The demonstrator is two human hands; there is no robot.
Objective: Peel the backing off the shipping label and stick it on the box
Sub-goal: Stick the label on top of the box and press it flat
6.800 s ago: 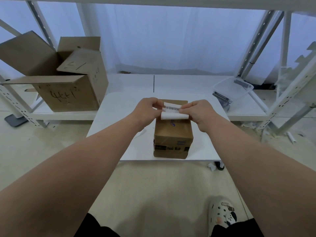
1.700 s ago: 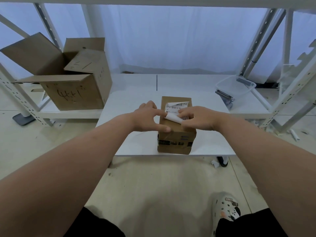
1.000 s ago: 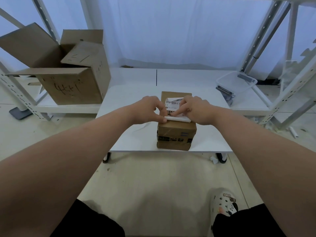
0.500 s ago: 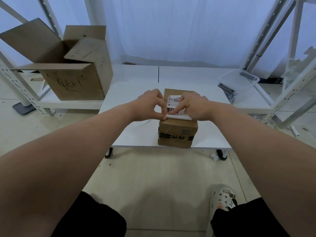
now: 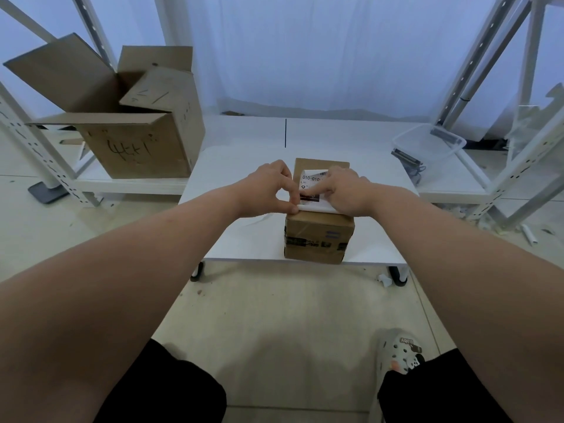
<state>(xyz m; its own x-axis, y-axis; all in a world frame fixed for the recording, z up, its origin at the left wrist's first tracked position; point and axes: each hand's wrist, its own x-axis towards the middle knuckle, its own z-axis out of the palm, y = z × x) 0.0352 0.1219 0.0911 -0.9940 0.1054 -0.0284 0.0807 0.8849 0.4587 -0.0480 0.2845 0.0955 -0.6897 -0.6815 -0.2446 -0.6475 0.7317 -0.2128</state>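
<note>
Standing at the near edge of the desk, a little right of its middle, the small brown box carries the shipping label on its top face. The label's far part lies on the cardboard with its printed numbers showing, though its far left corner curls up slightly. Along the near edge of the box top runs a white strip, the backing, rolled back from beneath the label.

The left hand sits at the box's near left corner, thumb and forefinger pinched together on the left end of the backing, the other fingers curled above. The right hand lies over the right side of the box top, its forefinger stretched out flat and pressing down on the label. The right end of the backing disappears under this hand.

Beyond the desk's far left corner, a large open carton with handwriting on its side stands on a low shelf. Beyond the far right corner, a clear plastic tub rests on the same kind of shelf. A white curtain hangs behind, and a patterned clog shows on the floor below.
</note>
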